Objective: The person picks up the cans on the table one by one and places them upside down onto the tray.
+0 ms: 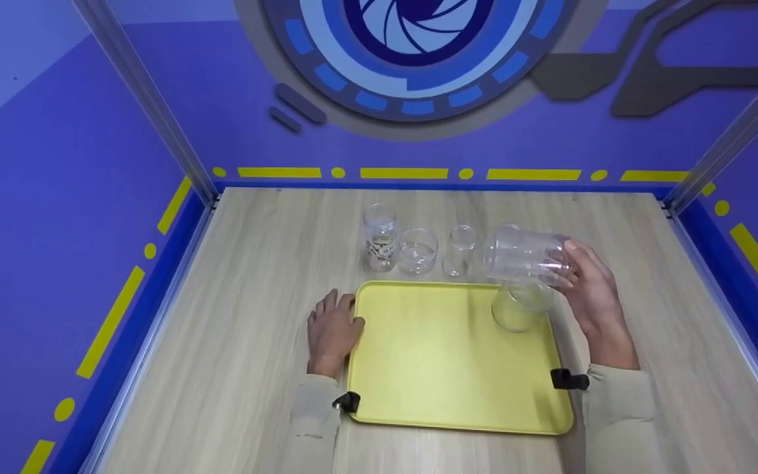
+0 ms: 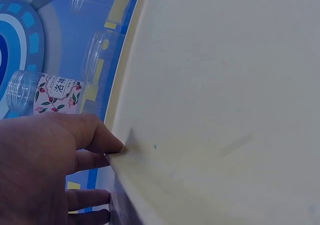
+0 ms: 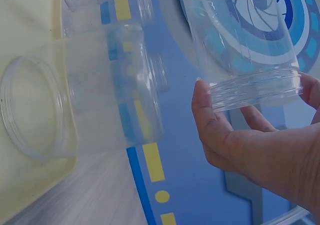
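Observation:
My right hand (image 1: 593, 289) holds a clear jar (image 1: 524, 253) by its threaded mouth end, above the tray's far right corner. In the right wrist view, fingers and thumb lie around that jar's ridged rim. Below it, a second clear jar (image 3: 112, 90) stands upside down, threaded mouth on the yellow tray (image 1: 445, 355). My left hand (image 1: 334, 332) grips the tray's left edge near the far corner; in the left wrist view the thumb touches the rim, fingers outside the wall.
Behind the tray stand a jar with a floral label (image 1: 380, 247), a low clear jar (image 1: 418, 253) and a slim clear jar (image 1: 460, 250). Something clear behind the held jar is partly hidden. Blue printed walls (image 1: 484, 148) enclose the wooden table (image 1: 247, 283).

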Demonstrator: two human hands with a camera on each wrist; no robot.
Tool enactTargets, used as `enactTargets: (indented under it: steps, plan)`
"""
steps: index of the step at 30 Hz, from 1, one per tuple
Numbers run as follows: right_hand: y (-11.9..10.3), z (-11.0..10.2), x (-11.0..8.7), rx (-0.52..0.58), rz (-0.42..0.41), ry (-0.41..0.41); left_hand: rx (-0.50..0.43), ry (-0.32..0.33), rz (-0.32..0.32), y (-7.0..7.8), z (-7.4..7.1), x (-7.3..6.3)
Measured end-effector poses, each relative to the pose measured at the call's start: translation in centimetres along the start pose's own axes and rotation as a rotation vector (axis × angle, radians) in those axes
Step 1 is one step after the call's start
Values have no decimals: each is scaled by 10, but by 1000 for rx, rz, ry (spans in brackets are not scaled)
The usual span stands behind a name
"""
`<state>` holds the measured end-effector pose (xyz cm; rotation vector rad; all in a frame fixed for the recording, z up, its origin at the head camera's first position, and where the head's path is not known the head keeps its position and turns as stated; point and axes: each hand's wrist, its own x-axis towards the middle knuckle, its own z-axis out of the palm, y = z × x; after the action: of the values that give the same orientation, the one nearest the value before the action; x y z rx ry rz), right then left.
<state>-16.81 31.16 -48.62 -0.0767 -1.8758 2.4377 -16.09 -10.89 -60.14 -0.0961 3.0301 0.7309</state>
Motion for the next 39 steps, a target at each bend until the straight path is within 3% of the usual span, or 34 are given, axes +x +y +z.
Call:
enactTargets:
  steps: [13, 30, 39]
  plan:
    - [4, 15, -3, 64, 63, 24, -20, -3, 0, -2, 2, 0]
    - [13, 30, -8, -3, 88, -7, -75, 30, -7, 1, -1, -4]
    - [16, 33, -10, -18, 87, -24, -169, 38, -29, 3, -3, -5]
